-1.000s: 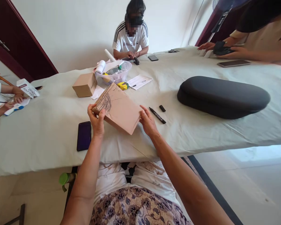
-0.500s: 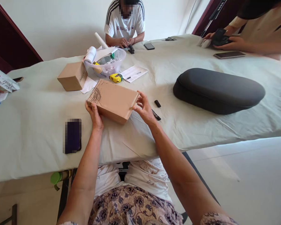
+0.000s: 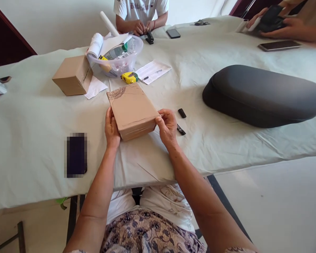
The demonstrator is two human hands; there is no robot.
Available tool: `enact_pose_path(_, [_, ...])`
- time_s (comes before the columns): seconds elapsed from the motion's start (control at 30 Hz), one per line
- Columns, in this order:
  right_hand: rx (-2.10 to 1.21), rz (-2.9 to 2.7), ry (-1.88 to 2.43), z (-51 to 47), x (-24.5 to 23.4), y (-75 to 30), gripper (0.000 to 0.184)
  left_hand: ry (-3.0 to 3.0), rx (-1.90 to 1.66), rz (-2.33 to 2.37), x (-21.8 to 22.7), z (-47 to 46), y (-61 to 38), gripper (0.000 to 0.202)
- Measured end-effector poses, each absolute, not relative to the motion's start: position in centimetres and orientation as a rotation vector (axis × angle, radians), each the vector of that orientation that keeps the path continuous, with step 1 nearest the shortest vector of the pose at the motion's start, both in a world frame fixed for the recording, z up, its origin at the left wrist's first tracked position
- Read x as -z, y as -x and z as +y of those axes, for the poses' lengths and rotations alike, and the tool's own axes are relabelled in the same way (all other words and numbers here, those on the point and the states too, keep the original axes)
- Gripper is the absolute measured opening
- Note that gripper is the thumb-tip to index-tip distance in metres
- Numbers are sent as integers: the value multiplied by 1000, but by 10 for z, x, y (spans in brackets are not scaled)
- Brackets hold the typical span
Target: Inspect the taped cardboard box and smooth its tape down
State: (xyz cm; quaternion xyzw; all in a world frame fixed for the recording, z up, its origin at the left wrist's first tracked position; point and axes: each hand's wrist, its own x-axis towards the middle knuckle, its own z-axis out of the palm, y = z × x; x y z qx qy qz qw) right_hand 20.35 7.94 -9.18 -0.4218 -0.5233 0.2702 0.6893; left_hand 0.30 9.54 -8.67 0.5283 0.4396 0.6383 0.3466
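Pale cloth covers the bench [image 3: 28, 147], which runs across most of the frame, with a white floor at lower right. Near the lower middle, a brown cardboard box [image 3: 133, 111] with a dark line sketch at one corner sits tilted between the person's two hands; whether it touches the bench I cannot tell. The left hand [image 3: 112, 128] cups the box's left side, fingers curled up against it. The right hand [image 3: 168, 127] grips the box's right end, fingers bent over the edge. Just right of that hand lie a black marker [image 3: 181, 129] and its cap [image 3: 182, 113]. Farther up stand a second cardboard box [image 3: 73, 75], a clear plastic bowl [image 3: 118, 58] and a yellow tape measure [image 3: 129, 77]. A black padded case [image 3: 263, 95] lies at right, and a co-worker's hands [image 3: 276, 24] hold something dark at upper right.
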Motion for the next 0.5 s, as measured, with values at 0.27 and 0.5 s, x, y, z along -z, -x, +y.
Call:
enact_pose_path(0.27, [-630, -1114, 962, 81, 97, -203, 45, -1474, -1540, 843, 87, 84, -2, 90])
enact_pose_path(0.5, [-667, -1250, 953, 80, 104, -207, 46, -1500, -1495, 940, 81, 77, -1, 93])
